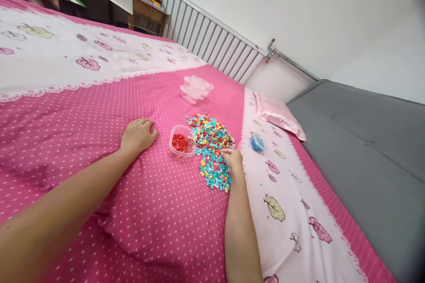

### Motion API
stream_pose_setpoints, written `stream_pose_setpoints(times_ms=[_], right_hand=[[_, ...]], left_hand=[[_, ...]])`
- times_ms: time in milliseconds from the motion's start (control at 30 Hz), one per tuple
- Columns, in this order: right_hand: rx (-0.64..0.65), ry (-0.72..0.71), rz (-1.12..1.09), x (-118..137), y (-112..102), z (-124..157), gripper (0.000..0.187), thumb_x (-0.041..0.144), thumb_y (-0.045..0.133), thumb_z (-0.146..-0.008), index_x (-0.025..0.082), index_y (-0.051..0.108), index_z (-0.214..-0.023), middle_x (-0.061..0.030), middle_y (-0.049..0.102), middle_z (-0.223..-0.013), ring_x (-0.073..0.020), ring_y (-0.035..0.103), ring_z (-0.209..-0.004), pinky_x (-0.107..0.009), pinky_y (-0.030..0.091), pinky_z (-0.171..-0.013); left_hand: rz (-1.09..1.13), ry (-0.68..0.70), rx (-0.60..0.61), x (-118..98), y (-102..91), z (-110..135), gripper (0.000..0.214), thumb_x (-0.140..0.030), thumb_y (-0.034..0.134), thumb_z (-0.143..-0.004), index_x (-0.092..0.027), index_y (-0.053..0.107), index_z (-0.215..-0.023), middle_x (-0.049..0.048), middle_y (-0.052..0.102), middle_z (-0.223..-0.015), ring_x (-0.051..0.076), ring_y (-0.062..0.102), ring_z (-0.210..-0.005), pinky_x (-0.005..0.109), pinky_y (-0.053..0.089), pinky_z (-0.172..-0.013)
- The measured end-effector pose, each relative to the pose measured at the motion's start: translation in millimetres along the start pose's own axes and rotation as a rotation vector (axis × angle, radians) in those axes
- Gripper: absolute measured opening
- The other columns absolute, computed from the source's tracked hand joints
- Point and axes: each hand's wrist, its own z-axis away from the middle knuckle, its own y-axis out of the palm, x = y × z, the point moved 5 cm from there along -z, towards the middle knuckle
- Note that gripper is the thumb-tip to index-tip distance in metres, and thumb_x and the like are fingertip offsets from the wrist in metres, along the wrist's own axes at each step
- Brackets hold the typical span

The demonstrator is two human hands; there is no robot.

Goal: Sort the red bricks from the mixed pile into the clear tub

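Note:
A spread pile of small colourful plastic building bricks (pixel 212 135), in turquoise, red, yellow and white, lies on the pink dotted bedsheet. At its right side is my right hand (pixel 233 159), its fingers drawn together at the bricks; whatever is between the fingertips is too small to make out. Touching the pile's left edge, a clear plastic tub (pixel 191 150) holds red bricks (pixel 180 142). My left hand (pixel 138 135) rests palm down on the sheet left of that tub, fingers lying loosely, holding nothing. Right of the pile stands a second clear tub with blue pieces (pixel 257 142).
Beyond the pile, several clear plastic containers or lids (pixel 195 88) lie in a stack. A pink satin pillow (pixel 280 115) is by the grey padded headboard (pixel 365 141). A metal bed rail (pixel 212 31) runs along the far edge, with a desk (pixel 146 9) behind it.

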Motion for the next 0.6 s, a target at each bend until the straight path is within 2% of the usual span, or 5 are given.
stream_pose_setpoints(times_ms=[100,167,467,600], right_hand=[[0.056,-0.021,-0.05,6,2,4,0.025,0.029,0.06,-0.067,0.022,0.077,-0.084,0.0001,0.073,-0.071,-0.0152,0.063,-0.064,-0.024,0.047,-0.065],[0.034,-0.005,-0.056,7,-1,6,0.026,0.029,0.06,-0.067,0.021,0.077,-0.086,0.0,0.073,-0.071,-0.0153,0.063,-0.064,-0.024,0.047,-0.064],[0.008,0.038,0.283,15,-9,11,0.02,0.036,0.071,-0.064,0.025,0.077,-0.079,-0.0036,0.074,-0.079,-0.0209,0.067,-0.076,-0.026,0.046,-0.066],[-0.03,0.046,0.379,20,-10,15,0.016,0.038,0.07,-0.065,0.026,0.077,-0.073,-0.0056,0.073,-0.078,-0.0213,0.066,-0.073,-0.026,0.044,-0.061]], left_hand=[[-0.001,-0.006,0.002,0,-0.3,0,0.049,-0.037,0.034,-0.084,-0.01,0.062,-0.113,0.0152,0.062,-0.118,0.029,0.055,-0.111,0.039,0.037,-0.098],[-0.002,-0.009,0.003,0,-0.4,0,0.049,-0.037,0.034,-0.083,-0.01,0.062,-0.113,0.0149,0.062,-0.118,0.029,0.055,-0.111,0.039,0.037,-0.098],[0.001,-0.008,0.012,-1,-1.1,0,0.049,-0.036,0.034,-0.083,-0.009,0.062,-0.114,0.0155,0.062,-0.119,0.029,0.055,-0.111,0.038,0.037,-0.099],[0.0,-0.012,0.019,0,-1.2,0,0.05,-0.037,0.033,-0.084,-0.01,0.061,-0.115,0.015,0.061,-0.12,0.028,0.054,-0.113,0.038,0.036,-0.1]])
